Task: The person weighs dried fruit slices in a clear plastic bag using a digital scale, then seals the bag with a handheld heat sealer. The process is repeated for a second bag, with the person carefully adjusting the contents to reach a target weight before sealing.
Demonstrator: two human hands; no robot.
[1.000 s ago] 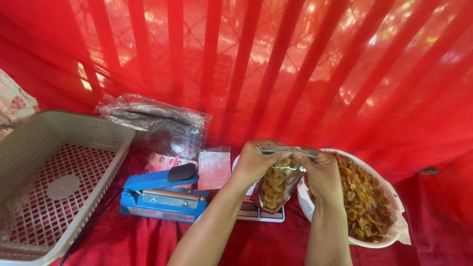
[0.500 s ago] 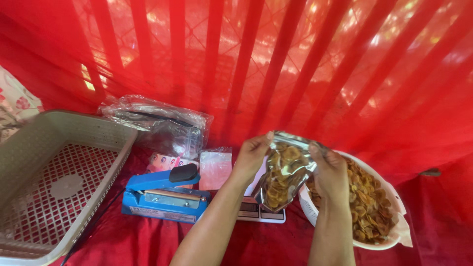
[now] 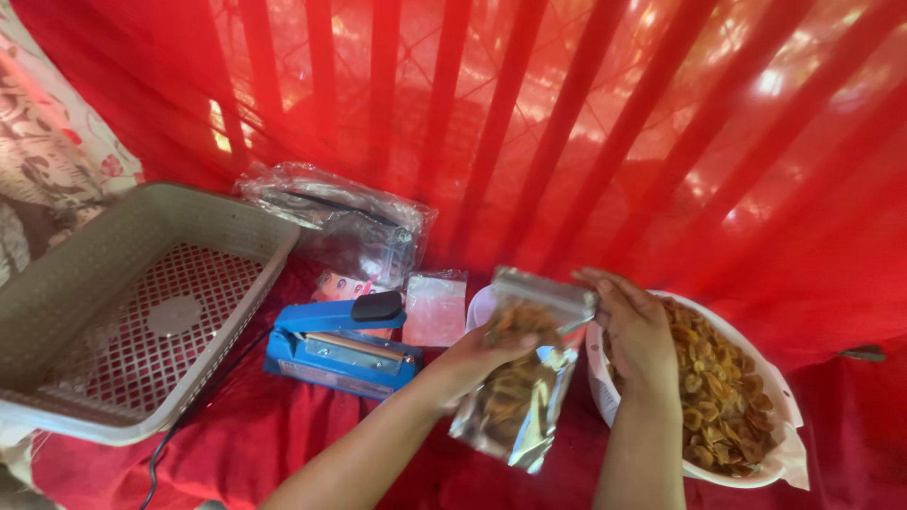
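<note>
Left hand (image 3: 482,354) grips the clear pouch (image 3: 520,378) of chips mid-body, tilted, likely to settle the contents. Right hand (image 3: 633,331) pinches the pouch's top edge, fingers pressed together, keeping the mouth flat. Bowl (image 3: 789,416) of chips just right of the right hand; blue heat sealer (image 3: 340,345) near, left of the left hand.

blue sealer (image 3: 342,346) and basket (image 3: 85,283) crowd left, chip bowl (image 3: 756,463) blocks right
</note>
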